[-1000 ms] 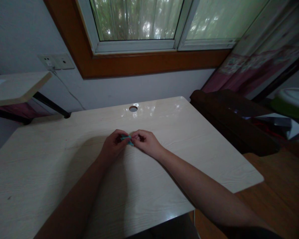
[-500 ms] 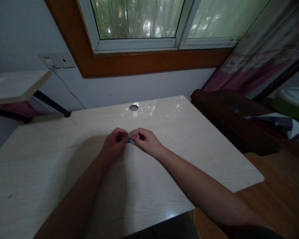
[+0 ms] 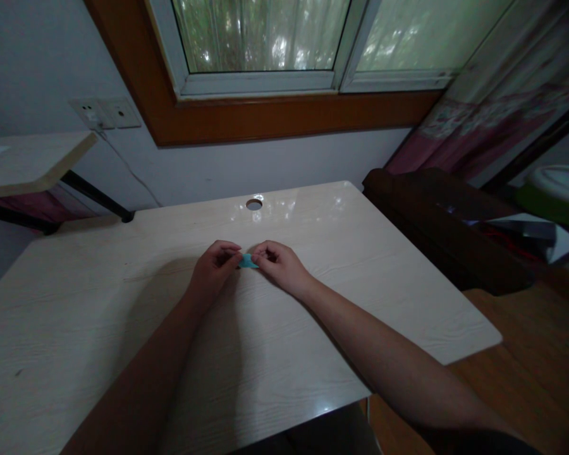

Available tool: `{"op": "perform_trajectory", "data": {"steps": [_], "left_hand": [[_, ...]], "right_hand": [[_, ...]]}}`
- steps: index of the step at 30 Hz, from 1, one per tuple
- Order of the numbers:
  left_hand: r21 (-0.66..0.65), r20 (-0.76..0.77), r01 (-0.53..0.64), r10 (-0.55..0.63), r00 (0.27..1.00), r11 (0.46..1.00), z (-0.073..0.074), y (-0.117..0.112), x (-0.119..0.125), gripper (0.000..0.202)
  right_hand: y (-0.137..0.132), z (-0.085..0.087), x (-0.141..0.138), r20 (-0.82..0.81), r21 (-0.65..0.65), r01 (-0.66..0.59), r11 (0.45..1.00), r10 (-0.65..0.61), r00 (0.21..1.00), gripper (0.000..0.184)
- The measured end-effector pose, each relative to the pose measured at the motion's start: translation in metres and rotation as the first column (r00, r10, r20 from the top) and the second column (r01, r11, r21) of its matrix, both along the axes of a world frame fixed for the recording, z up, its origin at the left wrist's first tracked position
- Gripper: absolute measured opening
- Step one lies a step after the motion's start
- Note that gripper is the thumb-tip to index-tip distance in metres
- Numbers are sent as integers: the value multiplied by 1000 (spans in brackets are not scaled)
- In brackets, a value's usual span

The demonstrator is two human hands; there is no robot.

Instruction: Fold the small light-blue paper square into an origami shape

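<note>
A small teal piece, flat and apparently folded like paper (image 3: 248,261), is held between both hands just above or on the pale wooden table (image 3: 313,354). My left hand (image 3: 215,265) pinches its left end between thumb and fingers. On the other side, my right hand (image 3: 279,264) grips the right end, also with thumb and fingertips. Fingers cover both ends of the piece, so its full outline is hidden.
A round cable hole (image 3: 254,204) lies near the table's back edge. At the left stands a raised shelf (image 3: 38,161) on black legs (image 3: 99,196). A dark brown wooden piece of furniture (image 3: 436,227) sits beyond the table's right edge.
My hands have drawn slightly apart and moved a little up in the view. More of the teal piece now shows between them.
</note>
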State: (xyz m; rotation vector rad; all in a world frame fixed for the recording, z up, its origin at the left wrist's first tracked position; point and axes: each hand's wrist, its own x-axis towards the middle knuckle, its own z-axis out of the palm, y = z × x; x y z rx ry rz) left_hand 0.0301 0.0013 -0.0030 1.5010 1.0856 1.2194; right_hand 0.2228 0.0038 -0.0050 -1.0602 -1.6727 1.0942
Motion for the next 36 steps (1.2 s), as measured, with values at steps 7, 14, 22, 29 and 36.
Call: {"op": "perform_trajectory", "data": {"steps": [7, 14, 22, 29, 36], "left_hand": [[-26, -14, 7, -7, 1000, 1000, -2, 1, -1, 25], [52, -164, 23, -14, 986, 998, -4, -1, 0, 24], [58, -18, 41, -40, 999, 997, -2, -3, 0, 28], [96, 93, 48, -57, 994, 994, 2, -7, 0, 18], [54, 74, 89, -93, 993, 995, 0, -6, 2, 18]], "right_hand": [[1, 3, -1, -165, -128, -56, 990, 34, 986, 15], [1, 3, 0, -60, -66, -48, 997, 44, 997, 22], [1, 1, -1, -212, -89, -53, 995, 33, 977, 21], [2, 1, -2, -398, -176, -91, 980, 14, 917, 22], [0, 3, -4, -440, -173, -99, 980, 13, 898, 23]]}}
